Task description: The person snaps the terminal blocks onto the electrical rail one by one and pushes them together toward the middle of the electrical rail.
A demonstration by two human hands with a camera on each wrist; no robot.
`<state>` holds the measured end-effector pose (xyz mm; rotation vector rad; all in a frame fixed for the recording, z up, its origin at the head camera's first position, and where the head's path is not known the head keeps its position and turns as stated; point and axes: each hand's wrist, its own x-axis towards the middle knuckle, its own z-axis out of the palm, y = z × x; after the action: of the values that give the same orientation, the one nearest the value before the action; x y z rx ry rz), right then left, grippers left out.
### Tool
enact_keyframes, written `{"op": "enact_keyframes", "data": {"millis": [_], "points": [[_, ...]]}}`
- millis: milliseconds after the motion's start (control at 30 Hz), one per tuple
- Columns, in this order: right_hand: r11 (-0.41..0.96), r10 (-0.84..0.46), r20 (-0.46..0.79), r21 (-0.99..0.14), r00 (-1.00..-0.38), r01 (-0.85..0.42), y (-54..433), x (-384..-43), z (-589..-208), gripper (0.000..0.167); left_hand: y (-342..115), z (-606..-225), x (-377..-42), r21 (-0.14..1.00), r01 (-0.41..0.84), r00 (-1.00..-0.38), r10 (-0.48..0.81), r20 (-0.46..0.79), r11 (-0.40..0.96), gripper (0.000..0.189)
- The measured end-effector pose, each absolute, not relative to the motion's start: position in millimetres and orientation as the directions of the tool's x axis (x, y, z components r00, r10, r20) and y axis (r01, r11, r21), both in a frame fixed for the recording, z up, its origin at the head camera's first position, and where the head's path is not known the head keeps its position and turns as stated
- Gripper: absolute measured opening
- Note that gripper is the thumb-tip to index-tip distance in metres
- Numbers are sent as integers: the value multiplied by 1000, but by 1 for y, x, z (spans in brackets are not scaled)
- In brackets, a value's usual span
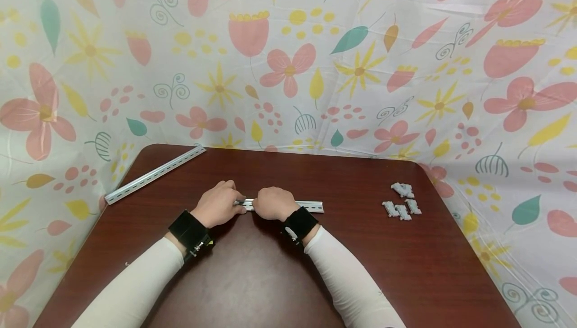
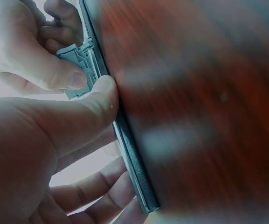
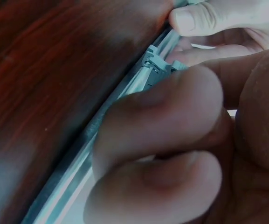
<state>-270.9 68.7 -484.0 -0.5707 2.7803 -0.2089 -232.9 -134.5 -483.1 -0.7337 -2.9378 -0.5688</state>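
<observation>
A short slotted metal DIN rail point(image 1: 311, 207) lies across the middle of the table in the head view, partly covered by both hands. My left hand point(image 1: 218, 204) grips the rail towards its left end. In the left wrist view the left thumb point(image 2: 105, 93) presses on the rail's edge, with the other fingers behind it. My right hand point(image 1: 276, 204) pinches a small grey plastic DIN-rail terminal block point(image 2: 76, 57). The block's edge sits against the rail, close beside the left thumb. In the right wrist view my curled right fingers hide part of the block point(image 3: 156, 63).
A longer slotted rail point(image 1: 155, 175) lies slanted along the table's left edge. Several similar grey plastic pieces point(image 1: 402, 189) form a loose group at the right. Behind the dark wooden table point(image 1: 360, 258) hangs a floral curtain point(image 1: 288, 92).
</observation>
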Motion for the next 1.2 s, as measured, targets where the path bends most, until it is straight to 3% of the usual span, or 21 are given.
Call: {"op": "enact_keyframes", "data": {"millis": [933, 1200], "points": [[900, -437, -208, -91, -875, -427, 71, -281, -528, 55, -135, -484, -234, 320, 475, -880, 450, 154, 820, 23], [911, -412, -195, -111, -890, -397, 69, -251, -480, 47, -135, -484, -234, 334, 473, -881, 448, 154, 815, 24]]}}
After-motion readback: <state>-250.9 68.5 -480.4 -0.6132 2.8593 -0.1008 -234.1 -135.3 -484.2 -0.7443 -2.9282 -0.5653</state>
